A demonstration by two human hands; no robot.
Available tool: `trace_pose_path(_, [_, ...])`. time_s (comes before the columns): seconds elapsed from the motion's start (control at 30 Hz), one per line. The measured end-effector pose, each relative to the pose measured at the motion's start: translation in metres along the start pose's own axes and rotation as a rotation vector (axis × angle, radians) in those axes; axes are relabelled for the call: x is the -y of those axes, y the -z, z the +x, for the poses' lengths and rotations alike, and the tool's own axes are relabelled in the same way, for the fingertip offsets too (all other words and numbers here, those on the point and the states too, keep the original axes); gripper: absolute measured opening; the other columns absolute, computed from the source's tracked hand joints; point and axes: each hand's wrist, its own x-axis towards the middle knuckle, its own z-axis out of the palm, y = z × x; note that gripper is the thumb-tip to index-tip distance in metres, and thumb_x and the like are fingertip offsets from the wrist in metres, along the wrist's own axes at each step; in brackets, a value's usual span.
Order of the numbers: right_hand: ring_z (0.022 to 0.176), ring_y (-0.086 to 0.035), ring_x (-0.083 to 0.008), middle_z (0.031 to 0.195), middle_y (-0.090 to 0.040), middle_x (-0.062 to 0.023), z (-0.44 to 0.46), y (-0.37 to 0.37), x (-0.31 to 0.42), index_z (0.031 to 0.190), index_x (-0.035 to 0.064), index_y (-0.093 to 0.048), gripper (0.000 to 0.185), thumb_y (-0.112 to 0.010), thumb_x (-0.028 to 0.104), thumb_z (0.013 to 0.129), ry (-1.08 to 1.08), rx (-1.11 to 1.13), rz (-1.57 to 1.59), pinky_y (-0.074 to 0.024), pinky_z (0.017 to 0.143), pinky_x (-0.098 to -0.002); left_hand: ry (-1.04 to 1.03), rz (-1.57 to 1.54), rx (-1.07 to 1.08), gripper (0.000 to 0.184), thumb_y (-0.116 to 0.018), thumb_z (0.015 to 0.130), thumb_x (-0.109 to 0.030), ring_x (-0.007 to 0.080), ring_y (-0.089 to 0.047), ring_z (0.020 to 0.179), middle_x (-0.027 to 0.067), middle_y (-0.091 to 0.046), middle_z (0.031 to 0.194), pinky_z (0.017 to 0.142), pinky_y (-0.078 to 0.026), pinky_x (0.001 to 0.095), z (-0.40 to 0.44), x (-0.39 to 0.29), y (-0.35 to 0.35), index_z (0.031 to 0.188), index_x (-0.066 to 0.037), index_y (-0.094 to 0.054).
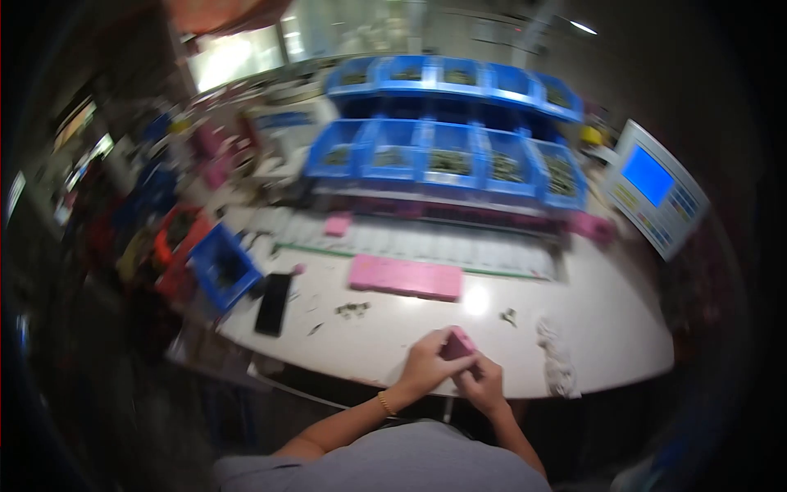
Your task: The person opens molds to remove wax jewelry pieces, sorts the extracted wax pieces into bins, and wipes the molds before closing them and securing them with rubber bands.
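Observation:
My left hand is closed around a small pink block near the front edge of the table. Against the lower end of this block, the fingers of my right hand are bent and pressed in; their tips are partly hidden. Just beyond my hands lies a long pink block. A few small dark metallic-looking pieces lie left of my hands, and a smaller group of pieces lies to the right. Blur hides their exact kind.
Two rows of blue bins, several with small parts, stand at the back. A device with a blue screen is at right. A black phone, a blue tray and a crumpled white item lie on the white table.

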Motion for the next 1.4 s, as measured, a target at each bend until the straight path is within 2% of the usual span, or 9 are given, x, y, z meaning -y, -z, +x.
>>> trace_pose_path(0.13, [0.097,-0.067,-0.0177,0.112,-0.067,-0.0149,0.01,-0.001,-0.011,0.142,-0.005,-0.047,0.059,-0.057,-0.004,0.084,0.041,-0.01,0.083,-0.0552,0.085,-0.032,-0.003,0.267,0.076,0.066,-0.079,0.078,-0.047,0.0346,-0.065,0.087,0.0185,-0.066,0.106,0.084,-0.053,0.0404,0.002,-0.006,0.012,0.124,-0.002,-0.063])
trace_pose_path(0.27, [0.083,-0.06,-0.0105,0.112,-0.063,-0.0111,0.015,-0.006,-0.005,0.148,-0.0038,-0.039,0.066,-0.061,-0.005,0.086,-0.041,-0.132,0.124,-0.0509,0.072,-0.024,-0.01,0.065,-0.007,0.047,-0.077,0.085,-0.033,0.0289,-0.067,0.082,0.0142,-0.066,0.115,0.076,-0.055,0.0364,-0.003,-0.007,0.052,0.122,-0.006,-0.068])
trace_pose_path(0.33, [0.078,-0.055,-0.0077,0.112,-0.061,-0.0096,0.014,-0.009,-0.001,0.15,-0.0035,-0.037,0.067,-0.062,-0.005,0.087,-0.099,-0.199,0.115,-0.0479,0.067,-0.0211,-0.321,0.18,-0.36,0.021,-0.076,0.087,-0.016,0.0266,-0.069,0.086,0.0117,-0.07,0.098,0.075,-0.056,0.0342,-0.007,0.018,0.1,0.104,-0.003,-0.072])
trace_pose_path(0.4, [0.077,-0.045,-0.0037,0.112,-0.057,-0.007,0.015,-0.011,-0.005,0.15,-0.0029,-0.037,0.066,-0.062,-0.005,0.089,-0.061,-0.276,0.058,-0.0401,0.061,-0.0171,-0.113,0.123,-0.757,0.008,-0.075,0.086,-0.007,0.0216,-0.069,0.079,0.011,-0.07,0.088,0.07,-0.053,0.0302,-0.025,0.023,0.172,0.088,-0.002,-0.069])
trace_pose_path(0.5, [0.077,-0.047,-0.007,0.115,-0.056,-0.0063,0.015,-0.011,-0.009,0.148,-0.0008,-0.041,0.058,-0.057,-0.003,0.092,0.06,-0.309,-0.17,-0.0401,0.062,-0.0199,0.067,0.038,-1.224,0.019,-0.066,0.098,-0.021,0.0066,-0.062,0.072,0.0029,-0.074,0.086,0.061,-0.048,0.0278,-0.06,0.054,0.298,0.092,-0.005,-0.073])
trace_pose_path(0.6, [0.087,-0.046,-0.0087,0.131,-0.051,-0.0044,0.011,-0.011,-0.005,0.144,-0.0009,-0.046,0.054,-0.057,-0.003,0.091,0.051,-0.305,-0.228,-0.0432,0.069,-0.0204,0.133,0.536,-1.338,0.027,-0.064,0.098,-0.03,0.0155,-0.07,0.08,0.0086,-0.074,0.088,0.074,-0.052,0.031,-0.092,0.109,0.425,0.099,-0.005,-0.074])
trace_pose_path(0.73, [0.085,-0.048,-0.0096,0.134,-0.052,-0.006,0.013,-0.017,0.002,0.139,-0.0015,-0.051,0.047,-0.055,-0.003,0.093,0.087,-0.335,-0.261,-0.0453,0.074,-0.0214,0.325,1.098,-1.145,0.016,-0.063,0.093,-0.016,0.0327,-0.066,0.095,0.0109,-0.065,0.101,0.079,-0.052,0.0438,-0.089,0.129,0.519,0.101,-0.009,-0.075])
trace_pose_path(1.03, [0.093,-0.055,-0.0125,0.129,-0.057,-0.0103,0.014,-0.021,0.008,0.126,-0.003,-0.061,0.03,-0.057,0.003,0.097,0.094,-0.375,-0.362,-0.0475,0.077,-0.0237,0.618,1.505,-0.606,0.012,-0.068,0.084,-0.01,0.0346,-0.067,0.097,0.0135,-0.058,0.112,0.079,-0.056,0.0467,-0.068,0.151,0.591,0.092,-0.013,-0.076])
trace_pose_path(1.4, [0.1,-0.06,-0.0161,0.128,-0.059,-0.014,0.014,-0.016,0.001,0.116,-0.0041,-0.066,0.023,-0.054,0.001,0.097,0.168,-0.33,-0.379,-0.0492,0.081,-0.0267,0.416,1.534,-0.837,0.013,-0.065,0.087,-0.014,0.0316,-0.067,0.087,0.0113,-0.062,0.105,0.075,-0.054,0.0449,-0.07,0.166,0.597,0.088,-0.003,-0.071])
